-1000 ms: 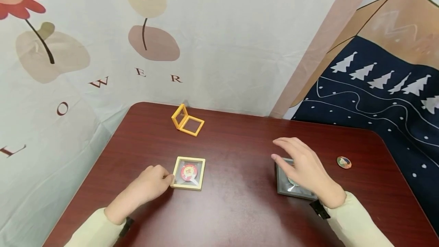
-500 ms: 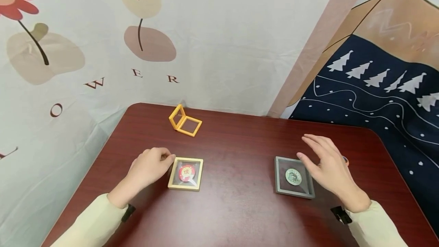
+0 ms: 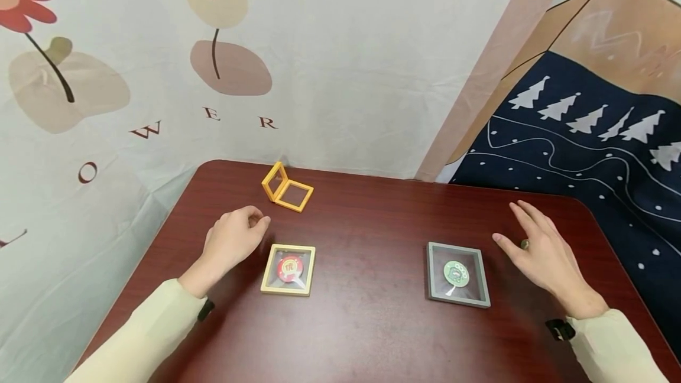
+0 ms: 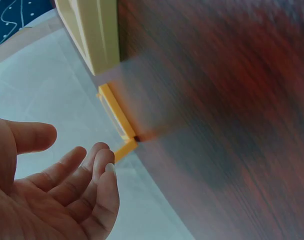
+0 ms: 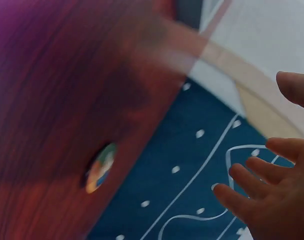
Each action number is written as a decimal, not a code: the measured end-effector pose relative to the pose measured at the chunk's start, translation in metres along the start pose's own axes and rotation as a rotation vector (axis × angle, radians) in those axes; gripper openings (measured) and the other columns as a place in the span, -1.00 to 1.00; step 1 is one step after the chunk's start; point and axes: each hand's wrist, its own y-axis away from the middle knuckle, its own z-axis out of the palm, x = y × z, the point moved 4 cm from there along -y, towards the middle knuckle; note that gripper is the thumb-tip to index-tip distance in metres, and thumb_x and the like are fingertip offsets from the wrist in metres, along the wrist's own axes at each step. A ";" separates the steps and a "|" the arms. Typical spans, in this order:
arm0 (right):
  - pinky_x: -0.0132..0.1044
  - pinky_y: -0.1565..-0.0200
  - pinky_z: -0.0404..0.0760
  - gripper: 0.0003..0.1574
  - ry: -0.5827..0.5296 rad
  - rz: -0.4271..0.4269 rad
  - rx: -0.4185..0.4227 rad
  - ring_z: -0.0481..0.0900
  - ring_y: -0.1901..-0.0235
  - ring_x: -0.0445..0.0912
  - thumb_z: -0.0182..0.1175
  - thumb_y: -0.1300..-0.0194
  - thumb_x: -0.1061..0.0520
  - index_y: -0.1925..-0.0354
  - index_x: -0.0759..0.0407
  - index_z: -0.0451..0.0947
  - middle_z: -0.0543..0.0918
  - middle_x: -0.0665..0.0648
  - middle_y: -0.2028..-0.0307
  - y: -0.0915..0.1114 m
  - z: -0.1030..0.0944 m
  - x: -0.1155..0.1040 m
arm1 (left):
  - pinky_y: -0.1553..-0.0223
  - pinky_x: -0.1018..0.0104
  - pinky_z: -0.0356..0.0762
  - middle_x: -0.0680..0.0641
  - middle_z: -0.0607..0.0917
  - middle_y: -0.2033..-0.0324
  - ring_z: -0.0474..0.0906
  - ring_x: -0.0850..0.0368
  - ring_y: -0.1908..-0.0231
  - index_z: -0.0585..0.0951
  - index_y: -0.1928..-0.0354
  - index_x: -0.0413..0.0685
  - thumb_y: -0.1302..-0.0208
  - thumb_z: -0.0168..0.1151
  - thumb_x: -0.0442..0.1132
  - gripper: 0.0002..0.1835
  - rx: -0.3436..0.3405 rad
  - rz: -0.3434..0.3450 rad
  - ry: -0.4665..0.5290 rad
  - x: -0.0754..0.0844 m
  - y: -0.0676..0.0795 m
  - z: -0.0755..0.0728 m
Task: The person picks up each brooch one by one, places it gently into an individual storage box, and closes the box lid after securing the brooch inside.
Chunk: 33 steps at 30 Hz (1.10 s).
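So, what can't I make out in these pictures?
Right wrist view: print on the loose disc, blurred.
Head view: most of that disc, behind the right hand.
Head view: lettering on the green disc, too small.
Left wrist view: the pale yellow frame, cut off by the top edge.

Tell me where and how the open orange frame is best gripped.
Probably grip the orange frame by its raised panel's upper rim, pinching its thickness from above with the nearer left hand: that panel stands up, while the other panel lies flat.
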 end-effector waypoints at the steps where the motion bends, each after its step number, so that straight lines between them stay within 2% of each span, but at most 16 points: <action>1: 0.29 0.21 0.64 0.01 0.008 0.013 -0.015 0.62 0.10 0.28 0.37 -0.40 -0.09 -0.54 0.36 0.20 0.25 0.52 -0.46 0.000 0.001 0.005 | 0.44 0.06 0.49 -0.01 0.72 0.42 0.60 0.01 0.39 0.71 0.02 -0.16 -0.51 0.19 -0.04 -0.67 0.003 0.001 -0.004 -0.001 -0.002 0.000; 3: 0.33 0.17 0.63 0.03 0.024 0.036 -0.037 0.66 0.13 0.30 0.36 -0.41 -0.12 -0.55 0.38 0.17 0.22 0.53 -0.47 -0.001 0.002 0.014 | 0.44 0.04 0.50 -0.07 0.73 0.36 0.61 -0.02 0.38 0.70 0.00 -0.18 -0.51 0.19 -0.05 -0.66 0.001 0.001 -0.015 -0.003 -0.006 0.001; 5: 0.41 0.07 0.56 0.06 0.035 0.059 -0.063 0.61 -0.01 0.38 0.33 -0.43 -0.15 -0.57 0.38 0.13 0.19 0.55 -0.48 -0.002 0.004 0.023 | 0.44 0.01 0.51 -0.11 0.74 0.31 0.62 -0.03 0.38 0.70 -0.02 -0.21 -0.50 0.20 -0.07 -0.66 -0.003 0.005 -0.031 -0.005 -0.010 0.003; 8: 0.53 -0.06 0.41 0.11 0.057 0.091 -0.113 0.38 -0.26 0.51 0.29 -0.46 -0.21 -0.59 0.39 0.06 0.12 0.58 -0.51 -0.002 0.007 0.035 | 0.44 0.00 0.50 -0.13 0.74 0.31 0.61 -0.04 0.40 0.69 -0.05 -0.24 -0.49 0.21 -0.09 -0.65 -0.014 0.002 -0.048 -0.006 -0.017 0.005; 11: 0.57 -0.10 0.34 0.15 0.089 0.121 -0.178 0.23 -0.33 0.59 0.24 -0.47 -0.28 -0.59 0.42 0.01 0.06 0.62 -0.51 -0.001 0.009 0.045 | 0.45 0.02 0.49 -0.12 0.72 0.34 0.59 -0.01 0.43 0.67 -0.07 -0.25 -0.49 0.20 -0.09 -0.64 -0.023 -0.007 -0.064 -0.007 -0.023 0.008; 16: 0.58 -0.15 0.29 0.18 0.132 0.162 -0.273 0.22 -0.29 0.65 0.18 -0.47 -0.36 -0.53 0.52 0.07 0.11 0.69 -0.45 0.000 0.013 0.059 | 0.45 0.04 0.47 -0.13 0.71 0.37 0.57 -0.02 0.45 0.65 -0.11 -0.27 -0.49 0.17 -0.07 -0.60 -0.052 -0.039 -0.072 -0.010 -0.033 0.011; 19: 0.60 -0.17 0.26 0.17 0.140 0.175 -0.311 0.22 -0.27 0.66 0.16 -0.47 -0.37 -0.49 0.58 0.13 0.16 0.72 -0.40 0.000 0.016 0.066 | 0.40 -0.03 0.51 -0.21 0.73 0.28 0.60 -0.08 0.38 0.64 -0.13 -0.29 -0.50 0.14 -0.05 -0.56 -0.076 -0.062 -0.073 -0.014 -0.039 0.012; 23: 0.59 -0.12 0.31 0.14 0.154 0.171 -0.336 0.28 -0.22 0.64 0.17 -0.47 -0.36 -0.42 0.62 0.22 0.25 0.72 -0.34 0.002 0.020 0.072 | 0.32 -0.11 0.54 -0.29 0.74 0.16 0.64 -0.15 0.30 0.61 -0.14 -0.32 -0.51 0.13 0.01 -0.51 -0.086 -0.091 -0.084 -0.019 -0.047 0.014; 27: 0.55 -0.05 0.40 0.05 0.167 0.159 -0.345 0.37 -0.17 0.59 0.21 -0.46 -0.30 -0.35 0.63 0.32 0.35 0.70 -0.25 0.003 0.021 0.077 | 0.38 -0.05 0.52 -0.24 0.70 0.28 0.61 -0.13 0.36 0.58 -0.11 -0.35 -0.51 0.13 0.05 -0.48 -0.078 -0.110 -0.111 -0.022 -0.055 0.016; 33: 0.51 0.02 0.48 -0.11 0.163 0.160 -0.356 0.45 -0.07 0.52 0.28 -0.44 -0.12 -0.28 0.65 0.38 0.43 0.70 -0.15 0.005 0.022 0.081 | 0.48 0.06 0.41 -0.16 0.59 0.47 0.53 -0.07 0.47 0.57 0.18 -0.24 -0.49 0.15 0.07 -0.57 -0.060 -0.113 -0.137 -0.022 -0.064 0.018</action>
